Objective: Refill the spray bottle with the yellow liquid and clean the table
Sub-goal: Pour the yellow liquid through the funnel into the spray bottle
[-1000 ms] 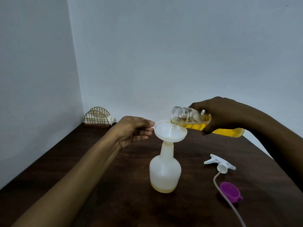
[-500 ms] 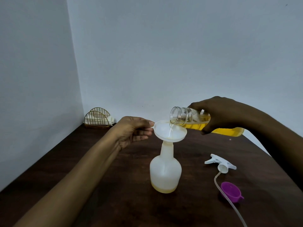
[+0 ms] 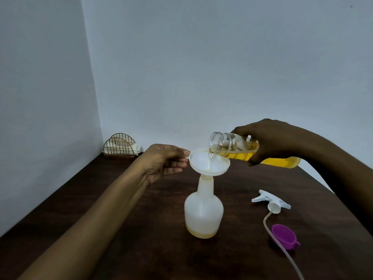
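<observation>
Spray bottle (image 3: pixel 203 215), upright on the bench (image 3: pixel 141 229), is being refilled: its funnel (image 3: pixel 210 162) is pinched by the left hand (image 3: pixel 165 160), the tilted clear bottle (image 3: pixel 238 148) gripped by the right hand (image 3: pixel 276 140); a steady tilt is judged necessary next.

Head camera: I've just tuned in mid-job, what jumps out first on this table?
At centre, the right hand tips a clear bottle of yellow liquid into a white funnel seated in the spray bottle, which holds only a shallow yellow layer. The left hand pinches the funnel's tab. To the right on the dark table lie the detached spray head and a purple cap.
</observation>
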